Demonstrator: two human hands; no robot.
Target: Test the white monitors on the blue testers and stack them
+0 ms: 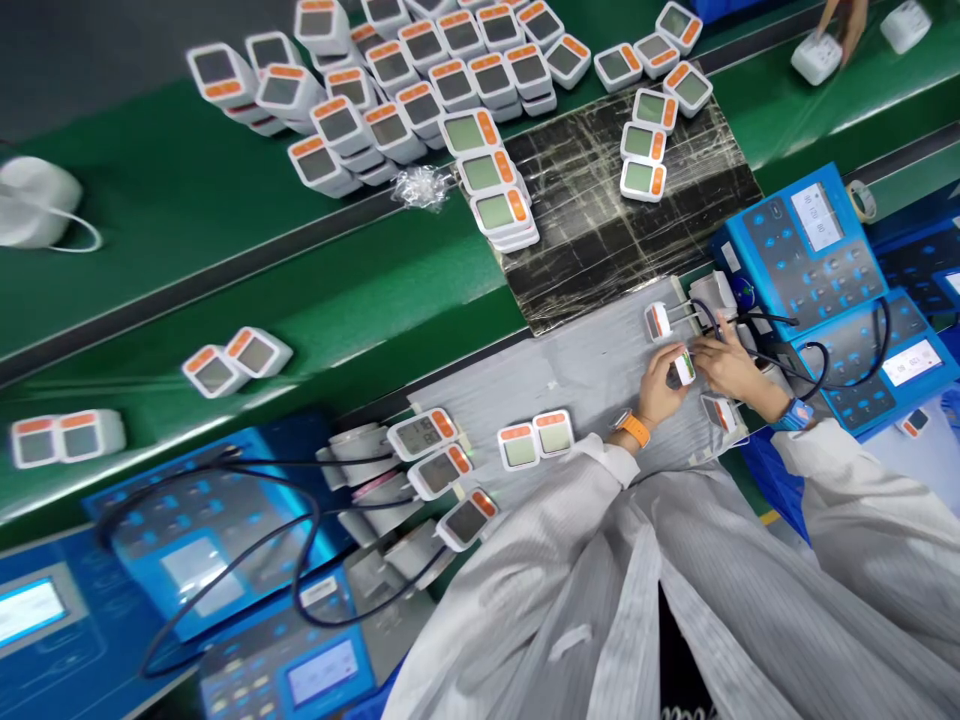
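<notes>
My left hand (661, 388), with an orange watch strap at its wrist, grips a small white monitor (685, 367) by its sides, tilted so that its green screen shows edge-on. Close beside it my right hand (729, 364) has its fingers bent against the monitor's right end, among black tubes (757, 357). What those fingers pinch is hidden. Another white monitor with an orange button strip (657, 321) stands just above my hands, joined to a tube. A third monitor (718, 412) lies below my right hand. All sit over a grey work mat (600, 375).
Blue testers with screens and keys stand at right (806, 250) and lower left (225, 540). Monitors on tubes (421, 434) and two loose ones (518, 447) lie leftward. Stacked monitors (390, 65) fill the green conveyor (150, 290). Another person's hand (853, 30) touches a white device.
</notes>
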